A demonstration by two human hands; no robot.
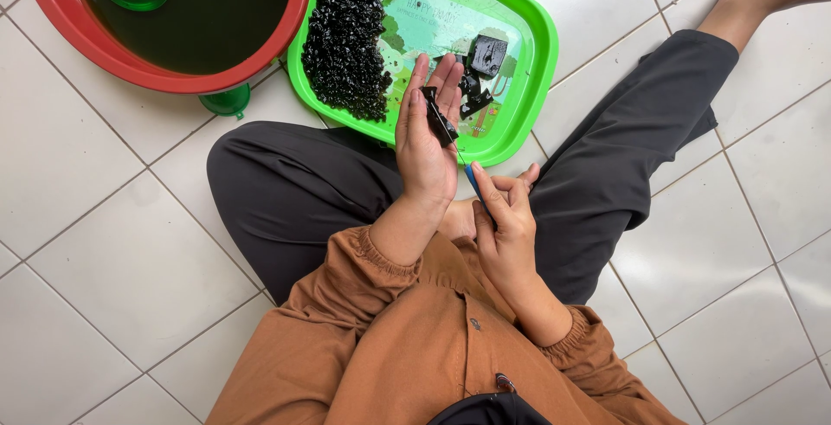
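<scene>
Hands work at the picture's centre: left hand (426, 144) grips a small black part (439, 116), right hand (504, 217) pinches a blue-handled tool (473, 179). Green tray (528, 79) with black pieces (351, 31) lies at twelve o'clock, red basin (104, 53) at ten.

The green tray (537, 35) is smooth, glossy plastic with a printed picture on its base. On it, at the end nearest the red basin (52, 18), also shiny plastic, lies a heap of glossy black bits (351, 31). The floor (112, 278) under the tray is smooth, pale glazed tile. The trousers (286, 191) and brown sleeves (363, 304) are matt cloth.
</scene>
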